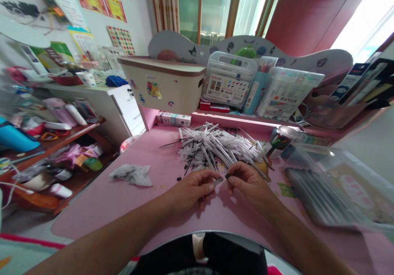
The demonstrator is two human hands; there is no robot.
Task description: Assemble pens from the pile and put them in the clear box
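Over the pink desk (129,213), my left hand (192,189) pinches a short translucent grey pen part (218,181), its tip pointing right. Close beside it, my right hand (250,184) grips a tiny black pen part (227,176) between thumb and fingertips. The two parts are a small gap apart. Just beyond my hands spreads a heap of white pen tubes (221,143), mixed with dark refills and small clear and black pieces. At right, a clear plastic box (332,160) contains a row of grey pens (314,197).
A crumpled white tissue (132,174) lies on the left of the desk. Behind the heap, a shelf bears a cream bin (166,86), a marker case (227,80) and pen boxes. A jar of pens (281,137) stands near the clear box. Cluttered shelves (58,143) are at left.
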